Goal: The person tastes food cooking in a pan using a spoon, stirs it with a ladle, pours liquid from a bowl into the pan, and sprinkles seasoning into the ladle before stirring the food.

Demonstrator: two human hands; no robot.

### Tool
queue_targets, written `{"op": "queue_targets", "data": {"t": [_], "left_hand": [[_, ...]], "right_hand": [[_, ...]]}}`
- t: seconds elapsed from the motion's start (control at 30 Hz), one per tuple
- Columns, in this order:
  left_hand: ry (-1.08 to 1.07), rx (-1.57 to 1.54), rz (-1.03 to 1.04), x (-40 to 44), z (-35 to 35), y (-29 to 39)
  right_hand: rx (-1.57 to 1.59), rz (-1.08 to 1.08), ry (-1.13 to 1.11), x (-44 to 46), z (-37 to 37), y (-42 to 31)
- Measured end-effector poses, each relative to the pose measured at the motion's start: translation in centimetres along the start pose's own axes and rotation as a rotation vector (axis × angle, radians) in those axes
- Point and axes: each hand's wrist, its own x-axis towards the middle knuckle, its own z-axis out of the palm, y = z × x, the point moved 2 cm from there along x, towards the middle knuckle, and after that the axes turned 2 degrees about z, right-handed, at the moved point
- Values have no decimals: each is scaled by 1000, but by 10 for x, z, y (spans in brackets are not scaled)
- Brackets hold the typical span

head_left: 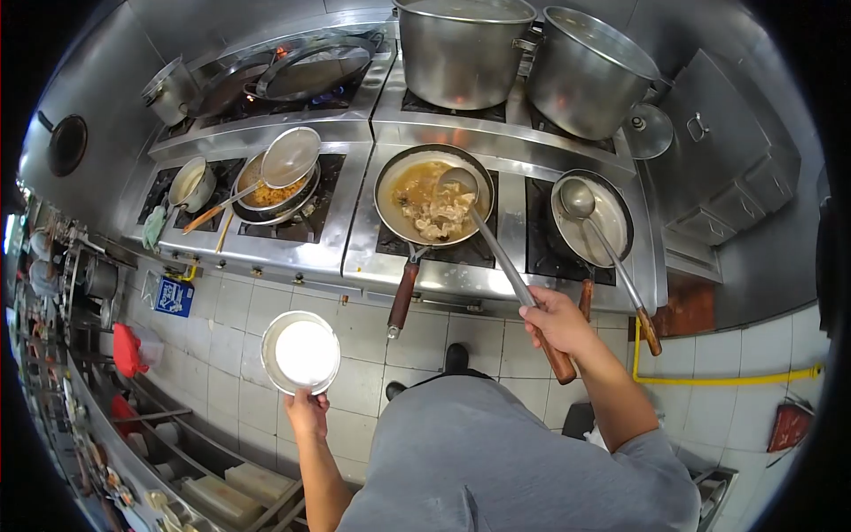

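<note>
My right hand (557,321) is closed round the wooden-ended handle of a long metal ladle (505,262). The ladle's bowl rests in a frying pan (386,213) at the middle burner, against pale pieces of food (438,215) in brown liquid. The pan's dark wooden handle (404,297) points toward me, untouched. Low on the left, my left hand (307,410) grips the near edge of a round metal pot (268,356) with bright white contents, held above the floor.
Two large stockpots (461,58) (585,75) stand at the back. Right of the frying pan, another pan (612,232) holds a second ladle (612,244). A strainer (291,158) lies over a pan at the left, beside a small pot (197,188). Shelving (133,434) runs along the left.
</note>
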Motion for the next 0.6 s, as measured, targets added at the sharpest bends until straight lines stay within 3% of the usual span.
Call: {"op": "queue_targets", "data": {"t": [0.03,0.1,0.13,0.2,0.33,0.4,0.43,0.47,0.57,0.6], "left_hand": [[-14,-15,-26,9,-2,-5],[-37,-3,-32,13,9,-4],[-59,5,-35,15,14,-4],[-80,14,-36,18,18,-8],[-100,29,-52,15,32,-10],[-119,73,-56,13,33,-11],[-132,82,-58,13,32,-12],[-139,85,-54,11,35,-10],[-136,115,-47,8,41,-1],[-134,135,-45,10,42,2]], "right_hand": [[2,3,4,2,1,5],[-558,-244,329,7,1,15],[-554,-244,334,12,3,23],[-974,-298,562,21,8,37],[-1079,-245,590,28,39,47],[-143,36,173,18,61,26],[125,54,39,18,66,16],[131,49,44,16,62,8],[779,192,-177,14,52,-8],[784,184,-181,12,49,-11]]}}
